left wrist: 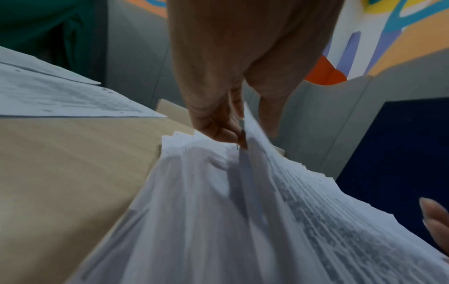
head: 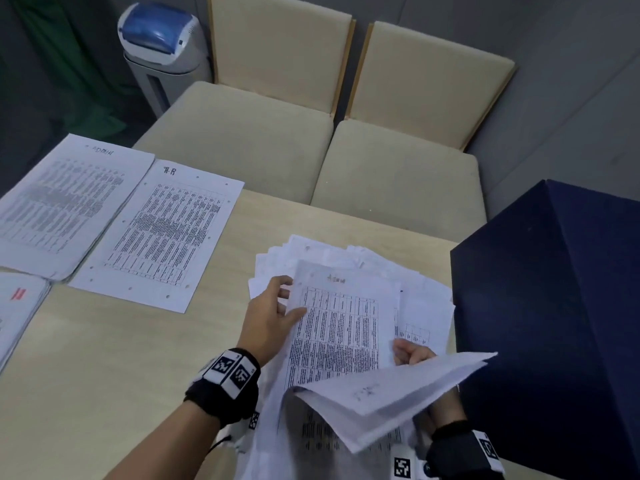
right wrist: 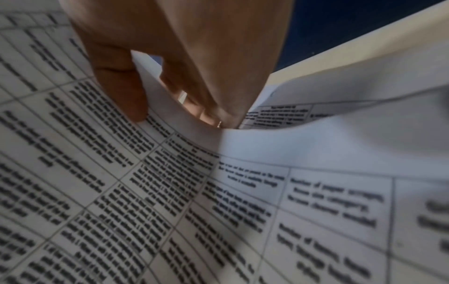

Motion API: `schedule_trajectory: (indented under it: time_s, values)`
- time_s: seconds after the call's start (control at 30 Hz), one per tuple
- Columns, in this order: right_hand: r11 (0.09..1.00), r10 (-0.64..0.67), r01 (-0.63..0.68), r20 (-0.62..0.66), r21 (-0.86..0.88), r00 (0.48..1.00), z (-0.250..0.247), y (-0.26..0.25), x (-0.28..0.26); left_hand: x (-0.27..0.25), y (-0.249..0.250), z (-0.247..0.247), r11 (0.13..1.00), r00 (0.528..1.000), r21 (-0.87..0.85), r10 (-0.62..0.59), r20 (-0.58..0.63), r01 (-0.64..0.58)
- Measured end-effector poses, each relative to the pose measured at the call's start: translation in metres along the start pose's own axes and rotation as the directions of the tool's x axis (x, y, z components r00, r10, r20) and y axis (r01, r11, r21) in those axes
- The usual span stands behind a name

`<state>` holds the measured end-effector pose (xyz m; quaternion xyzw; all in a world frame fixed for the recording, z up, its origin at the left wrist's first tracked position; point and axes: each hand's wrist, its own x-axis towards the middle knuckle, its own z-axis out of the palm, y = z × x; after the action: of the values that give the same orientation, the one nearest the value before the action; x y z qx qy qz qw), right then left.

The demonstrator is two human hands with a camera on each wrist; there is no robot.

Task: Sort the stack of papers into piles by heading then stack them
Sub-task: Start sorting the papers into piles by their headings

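Observation:
A loose stack of papers (head: 363,261) lies fanned on the wooden table (head: 104,358), near its right side. Its top sheet (head: 343,327), a printed table headed "Admin", is lifted off the stack. My left hand (head: 292,296) pinches that sheet's left edge, as the left wrist view shows (left wrist: 239,134). My right hand (head: 403,351) grips its right edge, thumb (right wrist: 121,86) on the print and fingers (right wrist: 206,107) underneath. A curled-over white sheet (head: 391,393) hides my right wrist. Sorted piles lie at the left: an "Admin" pile (head: 62,199) and an "HR" pile (head: 162,233).
A third pile with a red mark (head: 17,306) sits at the table's left edge. A dark blue box (head: 554,323) stands against the stack's right side. Two beige chairs (head: 242,133) (head: 398,168) are behind the table, with a white and blue machine (head: 162,46) beyond.

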<state>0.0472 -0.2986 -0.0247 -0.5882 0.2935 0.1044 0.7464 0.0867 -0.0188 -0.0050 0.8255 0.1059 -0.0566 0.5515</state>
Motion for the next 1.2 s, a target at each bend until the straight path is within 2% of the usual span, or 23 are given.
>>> schedule_trajectory:
  time_s: [0.1, 0.17, 0.2, 0.3, 0.4, 0.47, 0.53, 0.6, 0.67, 0.7, 0.8, 0.87, 0.97, 1.03, 1.1, 1.13, 1.2]
  values:
    - [0.994, 0.080, -0.076, 0.043, -0.081, 0.996, -0.008, 0.008, 0.012, -0.002, 0.003, 0.005, 0.998, 0.998, -0.002, -0.056, -0.038, 0.056]
    - [0.992, 0.064, -0.063, 0.002, -0.110, 0.998, -0.014, 0.013, 0.014, -0.011, 0.008, 0.007, 0.996, 1.000, -0.087, 0.001, -0.031, -0.003]
    - [0.994, 0.030, -0.033, -0.026, -0.102, 0.999, -0.015, 0.012, 0.014, -0.016, 0.011, 0.007, 0.988, 0.999, -0.147, 0.037, -0.005, -0.037]
    - [0.997, -0.028, 0.028, 0.008, -0.075, 1.000, -0.012, 0.011, 0.008, -0.032, 0.014, 0.004, 0.944, 0.990, -0.326, 0.098, 0.101, -0.060]
    - [0.994, -0.050, 0.047, -0.020, -0.101, 0.999, -0.006, 0.003, -0.004, -0.034, 0.011, -0.002, 0.921, 0.970, -0.387, 0.065, 0.233, 0.031]
    - [0.987, -0.080, 0.076, -0.025, -0.141, 0.996, -0.004, -0.003, -0.012, -0.030, 0.009, -0.004, 0.933, 0.954, -0.350, 0.028, 0.299, 0.082]
    - [0.987, -0.077, 0.071, -0.034, -0.144, 0.996, -0.002, -0.006, -0.015, -0.023, 0.004, -0.005, 0.946, 0.966, -0.303, -0.033, 0.256, 0.113]
    - [0.991, -0.085, 0.075, -0.084, -0.109, 0.993, -0.003, -0.004, -0.013, -0.011, 0.000, -0.003, 0.958, 0.987, -0.249, -0.122, 0.106, 0.145]
    - [0.996, -0.079, 0.072, -0.136, -0.058, 0.988, -0.002, -0.002, -0.013, 0.001, -0.002, 0.000, 0.981, 0.986, -0.104, -0.167, -0.013, 0.165]
    - [0.998, -0.065, 0.063, -0.115, -0.021, 0.991, -0.001, 0.000, -0.016, 0.006, -0.003, 0.004, 0.982, 0.982, -0.026, -0.187, -0.040, 0.186]
    - [1.000, -0.025, 0.025, -0.057, 0.006, 0.998, -0.001, 0.005, -0.017, 0.010, -0.005, 0.013, 0.961, 0.962, 0.043, -0.272, -0.023, 0.273]
    - [0.998, -0.048, 0.049, -0.041, 0.035, 0.998, -0.003, 0.011, -0.014, 0.009, -0.005, 0.017, 0.965, 0.965, 0.014, -0.263, -0.004, 0.263]
    - [0.992, -0.119, 0.122, -0.100, 0.026, 0.988, -0.005, 0.013, -0.006, 0.002, 0.000, 0.014, 0.995, 0.994, 0.032, -0.094, 0.062, 0.092]
    - [0.987, -0.156, 0.159, -0.092, 0.028, 0.984, -0.004, 0.008, -0.008, -0.007, 0.007, 0.007, 0.986, 0.989, -0.162, -0.022, 0.149, 0.046]
    - [0.986, -0.169, 0.169, -0.068, -0.003, 0.983, -0.007, 0.007, -0.007, -0.016, 0.016, -0.004, 0.911, 0.953, -0.401, 0.036, 0.302, 0.093]
    - [0.989, -0.149, 0.148, -0.071, -0.023, 0.986, -0.009, 0.006, -0.007, -0.020, 0.020, -0.010, 0.880, 0.918, -0.457, 0.066, 0.390, 0.131]
    - [0.992, -0.113, 0.109, -0.055, -0.067, 0.992, -0.012, 0.006, -0.003, -0.021, 0.021, -0.019, 0.895, 0.864, -0.416, 0.076, 0.498, 0.161]
